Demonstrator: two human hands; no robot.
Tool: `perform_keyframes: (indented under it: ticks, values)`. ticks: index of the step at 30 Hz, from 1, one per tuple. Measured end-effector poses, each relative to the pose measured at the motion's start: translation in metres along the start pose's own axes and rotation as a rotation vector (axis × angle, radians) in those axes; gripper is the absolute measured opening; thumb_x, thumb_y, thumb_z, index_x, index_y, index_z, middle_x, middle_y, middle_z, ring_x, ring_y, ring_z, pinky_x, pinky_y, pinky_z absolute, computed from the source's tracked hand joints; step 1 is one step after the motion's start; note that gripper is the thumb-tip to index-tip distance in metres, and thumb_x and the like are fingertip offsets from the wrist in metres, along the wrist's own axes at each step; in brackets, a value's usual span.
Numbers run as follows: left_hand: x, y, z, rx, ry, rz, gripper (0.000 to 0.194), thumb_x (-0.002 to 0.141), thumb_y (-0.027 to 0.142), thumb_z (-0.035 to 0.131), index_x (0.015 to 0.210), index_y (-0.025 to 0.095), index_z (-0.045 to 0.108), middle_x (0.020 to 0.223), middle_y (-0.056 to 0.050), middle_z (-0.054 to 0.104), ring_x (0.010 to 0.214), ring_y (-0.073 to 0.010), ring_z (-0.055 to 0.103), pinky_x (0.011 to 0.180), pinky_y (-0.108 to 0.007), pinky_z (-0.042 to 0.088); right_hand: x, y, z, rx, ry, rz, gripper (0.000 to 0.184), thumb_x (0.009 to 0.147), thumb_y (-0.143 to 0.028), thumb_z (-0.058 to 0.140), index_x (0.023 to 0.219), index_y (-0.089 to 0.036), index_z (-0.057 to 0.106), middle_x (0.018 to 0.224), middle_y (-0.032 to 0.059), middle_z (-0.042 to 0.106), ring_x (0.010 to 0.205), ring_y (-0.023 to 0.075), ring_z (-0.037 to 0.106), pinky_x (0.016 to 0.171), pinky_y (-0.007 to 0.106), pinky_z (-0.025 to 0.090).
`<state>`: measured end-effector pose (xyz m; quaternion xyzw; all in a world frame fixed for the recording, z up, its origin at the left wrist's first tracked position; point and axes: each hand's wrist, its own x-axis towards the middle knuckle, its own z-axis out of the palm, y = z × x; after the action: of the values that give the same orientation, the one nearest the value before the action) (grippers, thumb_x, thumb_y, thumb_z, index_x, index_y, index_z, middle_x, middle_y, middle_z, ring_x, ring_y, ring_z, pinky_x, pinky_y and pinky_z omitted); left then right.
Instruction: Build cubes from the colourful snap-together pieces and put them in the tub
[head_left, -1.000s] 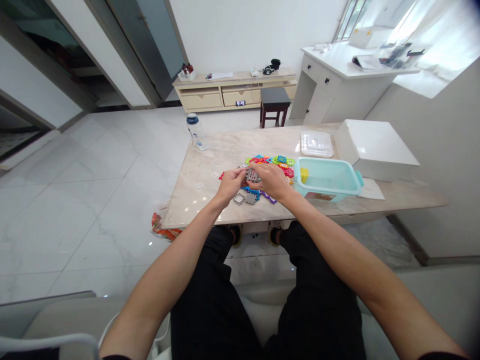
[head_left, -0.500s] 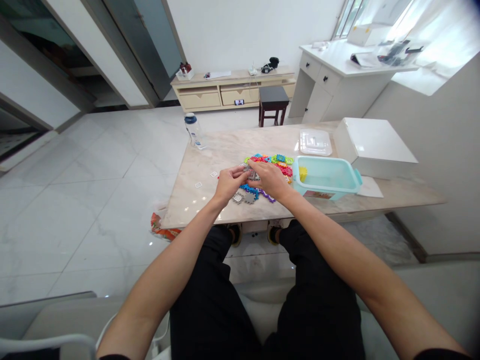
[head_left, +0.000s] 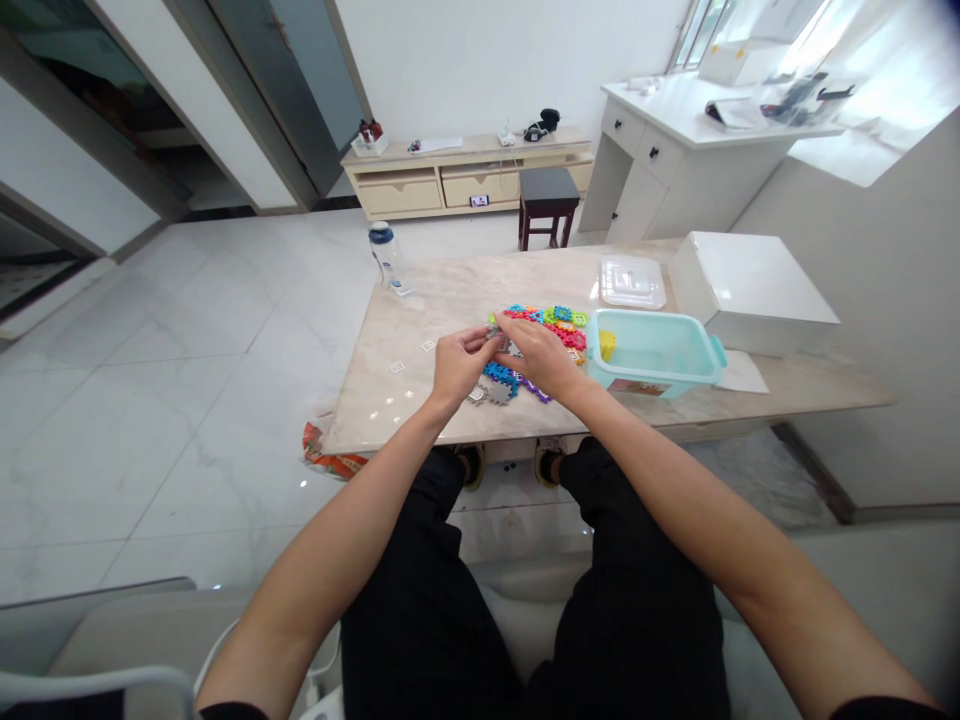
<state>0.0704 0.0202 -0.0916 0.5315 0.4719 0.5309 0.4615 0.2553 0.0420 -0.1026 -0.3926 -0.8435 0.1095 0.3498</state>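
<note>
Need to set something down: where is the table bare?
Bare tabletop lies between bottle and clear lid, behind the colored pieces, and right of the white sheet. Crowded: around the left hand and right hand, beside the turquoise tub.

Loose black trousers (head_left: 637, 600), creased around the knees, cover both legs towards 6 o'clock. A black sleeve edge (head_left: 234, 711) shows at 7 o'clock, its black counterpart (head_left: 885, 706) at 4. The shoes (head_left: 474, 468) seem dark with yellowish rims, though small and partly hidden.
</note>
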Motion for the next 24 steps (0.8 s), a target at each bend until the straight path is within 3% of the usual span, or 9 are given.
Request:
perform_keyframes:
  ticks: [4, 10, 16, 20, 24]
  values:
    - [0.002, -0.001, 0.000, -0.023, 0.012, 0.025, 0.048, 0.078, 0.048, 0.094, 0.110, 0.013, 0.084, 0.104, -0.013, 0.086, 0.104, -0.0355, 0.082, 0.091, -0.046, 0.069, 0.002, -0.003, 0.004, 0.020, 0.032, 0.008, 0.068, 0.098, -0.027, 0.078, 0.162, -0.022, 0.056, 0.155, 0.0163, 0.066, 0.143, 0.0347, 0.064, 0.124, 0.052, 0.050]
    - [0.016, -0.019, -0.015, -0.039, 0.009, -0.116, 0.045, 0.073, 0.042, 0.096, 0.105, 0.013, 0.083, 0.098, -0.012, 0.086, 0.090, -0.0291, 0.082, 0.084, -0.043, 0.070, -0.003, 0.009, 0.012, 0.024, 0.050, 0.088, 0.073, 0.094, -0.042, 0.086, 0.158, -0.019, 0.060, 0.152, 0.0183, 0.068, 0.144, 0.0369, 0.064, 0.124, 0.055, 0.050]
    - [0.021, -0.050, -0.068, 0.027, 0.073, -0.381, 0.037, 0.068, 0.028, 0.098, 0.094, 0.012, 0.080, 0.091, -0.011, 0.083, 0.080, -0.0223, 0.080, 0.087, -0.041, 0.070, -0.012, 0.020, 0.012, 0.046, 0.047, 0.148, 0.059, 0.104, -0.050, 0.072, 0.153, -0.019, 0.066, 0.149, 0.0167, 0.070, 0.143, 0.0359, 0.064, 0.124, 0.058, 0.048]
    - [0.006, -0.069, -0.106, 0.119, 0.097, -0.506, 0.035, 0.059, 0.026, 0.101, 0.081, 0.013, 0.077, 0.078, -0.010, 0.080, 0.073, -0.0230, 0.078, 0.083, -0.043, 0.069, -0.016, 0.021, 0.016, 0.065, 0.057, 0.172, 0.049, 0.106, -0.051, 0.067, 0.145, -0.021, 0.072, 0.141, 0.0147, 0.075, 0.136, 0.0359, 0.068, 0.120, 0.059, 0.050]
    - [-0.008, -0.084, -0.130, 0.221, 0.123, -0.584, 0.037, 0.051, 0.023, 0.104, 0.072, 0.013, 0.074, 0.072, -0.010, 0.078, 0.070, -0.0212, 0.076, 0.080, -0.039, 0.067, -0.022, 0.018, 0.020, 0.049, 0.001, 0.161, 0.044, 0.109, -0.050, 0.061, 0.137, -0.019, 0.076, 0.134, 0.0163, 0.078, 0.125, 0.0364, 0.072, 0.113, 0.056, 0.053]
